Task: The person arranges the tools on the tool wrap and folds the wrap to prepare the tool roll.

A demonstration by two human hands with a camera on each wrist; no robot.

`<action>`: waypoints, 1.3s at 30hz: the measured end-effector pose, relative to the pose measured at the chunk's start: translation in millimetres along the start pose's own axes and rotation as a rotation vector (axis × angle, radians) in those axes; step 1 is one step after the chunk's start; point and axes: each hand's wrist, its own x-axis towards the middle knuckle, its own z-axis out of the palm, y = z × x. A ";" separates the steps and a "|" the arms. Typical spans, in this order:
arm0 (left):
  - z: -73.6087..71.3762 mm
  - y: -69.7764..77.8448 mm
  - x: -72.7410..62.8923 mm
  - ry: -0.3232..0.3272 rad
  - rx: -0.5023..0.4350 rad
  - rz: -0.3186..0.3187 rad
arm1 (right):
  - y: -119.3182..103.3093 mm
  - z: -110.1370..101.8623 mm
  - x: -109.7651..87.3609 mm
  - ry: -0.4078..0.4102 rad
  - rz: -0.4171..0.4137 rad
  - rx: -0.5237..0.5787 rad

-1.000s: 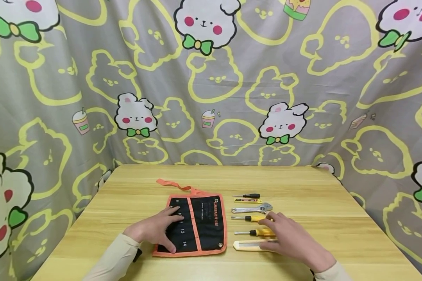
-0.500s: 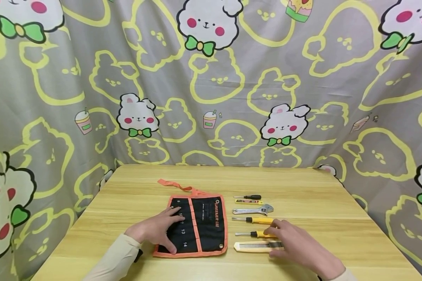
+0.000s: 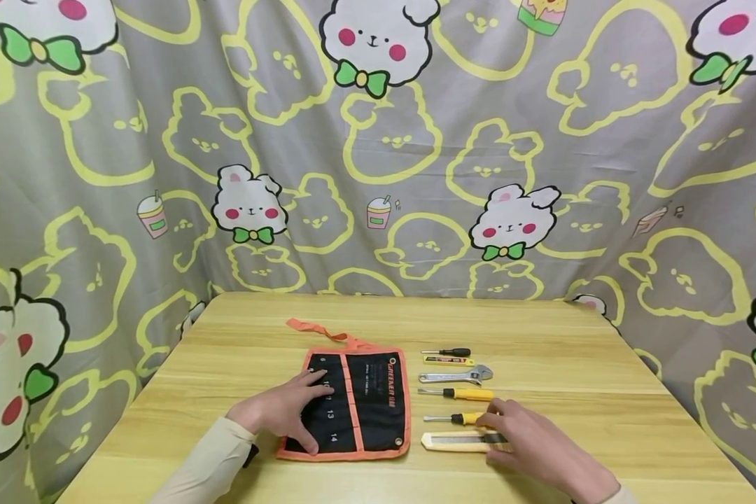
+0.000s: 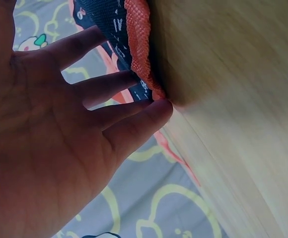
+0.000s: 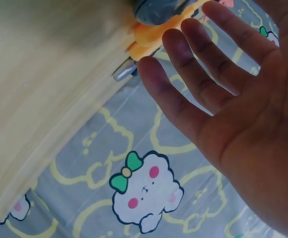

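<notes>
Where the left hand (image 3: pixel 283 413) rests with its fingers spread, the black tool pouch (image 3: pixel 378 406) lies flat under it; the hand sits toward the pouch's nine o'clock side, released and pressing rather than clutching. Orange edging frames the pouch, numbers run down its left part, and an orange strap (image 3: pixel 318 330) trails off at eleven o'clock. In the left wrist view a fingertip meets that edging.

Toward three o'clock of the pouch, and apart from it, a column of tools lies on the wooden surface (image 3: pixel 630 406). The right hand (image 3: pixel 532 437) is relaxed too, its fingers extended in the right wrist view, hovering about the handle ends of the utility knife (image 3: pixel 453 441) and the lower screwdriver (image 3: pixel 468 418), both at its nine o'clock. Whether its fingertips touch either tool I cannot tell.

At the right hand's ten o'clock lie the upper screwdriver (image 3: pixel 475 394), yellow-handled like the lower, and the adjustable wrench (image 3: pixel 447 378). Beyond the wrench, toward twelve, come a slim yellow case (image 3: pixel 449 361) and a small black-handled screwdriver (image 3: pixel 456 352). Printed cloth (image 3: pixel 416 175) hangs behind the surface's twelve o'clock edge.
</notes>
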 end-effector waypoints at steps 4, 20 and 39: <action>0.2 2.4 -0.6 0.001 0.002 -0.020 | 1.1 4.2 -1.3 -0.005 0.000 -0.005; -0.2 1.9 -1.5 -0.017 -0.001 -0.032 | 2.6 10.6 -0.2 -0.003 -0.046 0.003; -2.3 -0.2 -4.0 -0.026 0.002 0.010 | 1.0 7.8 -2.7 -0.045 -0.062 0.016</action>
